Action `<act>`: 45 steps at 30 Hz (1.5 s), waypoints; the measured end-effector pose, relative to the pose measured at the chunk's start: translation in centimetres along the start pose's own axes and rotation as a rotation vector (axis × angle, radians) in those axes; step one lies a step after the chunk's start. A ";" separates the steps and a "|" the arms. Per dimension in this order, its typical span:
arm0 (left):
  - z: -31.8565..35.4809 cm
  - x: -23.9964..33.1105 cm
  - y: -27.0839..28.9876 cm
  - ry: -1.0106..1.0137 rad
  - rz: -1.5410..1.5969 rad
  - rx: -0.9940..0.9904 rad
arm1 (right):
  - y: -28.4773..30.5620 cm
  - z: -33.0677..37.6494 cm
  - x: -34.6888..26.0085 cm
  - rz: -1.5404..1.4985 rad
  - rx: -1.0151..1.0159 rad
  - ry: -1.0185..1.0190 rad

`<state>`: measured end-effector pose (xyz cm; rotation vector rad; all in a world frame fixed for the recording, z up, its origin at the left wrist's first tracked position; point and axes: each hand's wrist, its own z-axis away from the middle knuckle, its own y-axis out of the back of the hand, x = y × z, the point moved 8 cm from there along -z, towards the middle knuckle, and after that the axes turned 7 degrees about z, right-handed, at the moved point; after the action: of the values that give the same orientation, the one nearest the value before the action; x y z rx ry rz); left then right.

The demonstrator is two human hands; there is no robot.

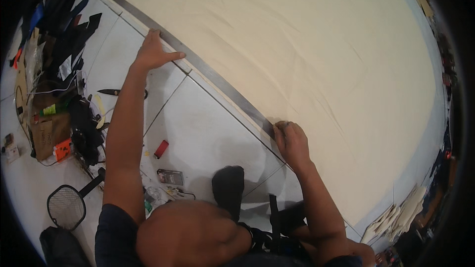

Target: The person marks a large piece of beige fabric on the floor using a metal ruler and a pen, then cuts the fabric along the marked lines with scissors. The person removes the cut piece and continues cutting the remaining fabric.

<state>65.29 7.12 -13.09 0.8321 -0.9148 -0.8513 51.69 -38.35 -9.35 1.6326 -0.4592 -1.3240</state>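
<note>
A large cream sheet (pixel 307 54), lightly creased, covers most of the white tiled floor (pixel 198 118) ahead and to the right. Along its near-left edge lies a long, flat metal ruler (pixel 215 77), running diagonally from far left toward the middle. Thumb and fingers spread, my left hand (pixel 153 53) presses at the ruler's edge toward its far end. My right hand (pixel 293 143) rests at the near end with fingers pinched together. Something small and bluish shows at those fingertips, but its kind is too hidden to tell.
Dark scraps (pixel 81 34) and mixed clutter (pixel 84 128) line the left side. Black scissors (pixel 109 91), a red lighter (pixel 161 149) and a small box (pixel 170 177) lie near my left arm. A mesh racket (pixel 67 202) sits lower left; cream offcuts (pixel 396 220) lie lower right.
</note>
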 end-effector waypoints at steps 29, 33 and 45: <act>0.7 0.9 2.0 0.102 -0.036 0.062 | -3.3 -12.7 -6.5 -0.071 -0.314 0.362; 0.2 0.2 2.2 -0.006 0.034 0.274 | -3.5 -13.6 -7.2 -0.032 -0.316 0.405; 0.8 -1.1 -0.1 -0.082 0.150 0.560 | -10.1 -30.5 -18.2 -0.085 -0.168 0.623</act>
<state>64.19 7.85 -13.18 1.1958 -1.2995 -0.5006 70.33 -6.45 -9.09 1.8233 0.0952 -0.8177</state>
